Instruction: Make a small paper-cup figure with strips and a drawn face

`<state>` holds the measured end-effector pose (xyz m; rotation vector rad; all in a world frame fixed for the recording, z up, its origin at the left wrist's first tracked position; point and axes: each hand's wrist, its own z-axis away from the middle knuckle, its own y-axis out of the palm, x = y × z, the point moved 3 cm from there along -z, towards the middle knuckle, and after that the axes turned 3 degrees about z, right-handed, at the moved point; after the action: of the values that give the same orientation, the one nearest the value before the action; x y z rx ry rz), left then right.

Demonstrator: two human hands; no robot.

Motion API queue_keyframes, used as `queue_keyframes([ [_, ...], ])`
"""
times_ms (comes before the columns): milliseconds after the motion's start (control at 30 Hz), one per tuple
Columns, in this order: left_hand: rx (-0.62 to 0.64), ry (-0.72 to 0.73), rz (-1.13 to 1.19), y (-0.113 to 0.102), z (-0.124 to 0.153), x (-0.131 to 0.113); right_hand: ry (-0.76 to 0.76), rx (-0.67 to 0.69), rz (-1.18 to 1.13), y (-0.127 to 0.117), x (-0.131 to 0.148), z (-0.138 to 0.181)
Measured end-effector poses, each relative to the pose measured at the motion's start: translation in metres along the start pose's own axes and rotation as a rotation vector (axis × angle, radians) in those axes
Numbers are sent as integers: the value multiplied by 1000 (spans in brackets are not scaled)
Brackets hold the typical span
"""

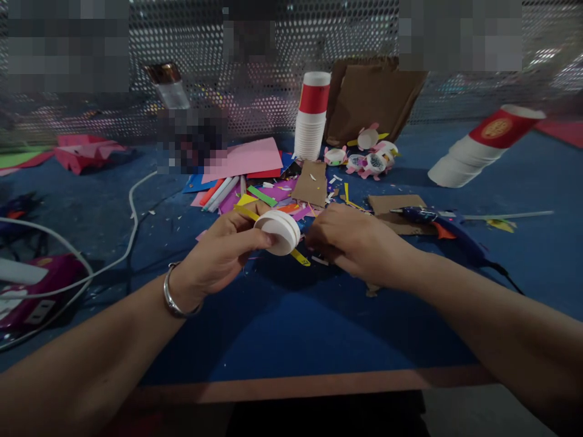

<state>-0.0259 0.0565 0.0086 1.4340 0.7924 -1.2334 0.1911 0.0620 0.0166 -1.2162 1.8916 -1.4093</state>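
My left hand [223, 246] is closed on a round white paper cup bottom [277, 233], with the thumb across its flat face. A yellow paper strip [301, 258] sticks out below the cup bottom, and more yellow shows above my left fingers. Just right of the cup bottom, my right hand [353, 240] has its fingers curled inward. Whatever it may hold is hidden by the fingers. Several small paper cup animals [376, 161] stand behind the hands. Paper scraps in many colours lie beneath and around both hands.
A tall cup stack [311, 115] stands at the back, beside a brown cardboard sheet [371, 100]. Another cup stack [485, 145] leans at right. A blue glue gun [455, 233] lies on cardboard. Pink paper [250, 159], markers [221, 193] and a white cable [133, 212] lie leftward.
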Motion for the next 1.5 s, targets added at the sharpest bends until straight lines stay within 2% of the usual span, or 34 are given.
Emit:
queue_keyframes([
  [267, 50, 56, -97, 3, 0, -1, 404, -258, -506, -27, 3, 8],
  [467, 144, 101, -264, 4, 3, 5, 515, -355, -772, -27, 14, 7],
  [733, 146, 176, -366, 6, 4, 5, 536, -325, -887, -23, 17, 9],
  [1000, 147, 228, -344, 11, 5, 3, 521, -318, -926, -23, 18, 6],
  [1500, 81, 293, -320, 20, 10, 0, 459, -383, -830, -24, 25, 8],
])
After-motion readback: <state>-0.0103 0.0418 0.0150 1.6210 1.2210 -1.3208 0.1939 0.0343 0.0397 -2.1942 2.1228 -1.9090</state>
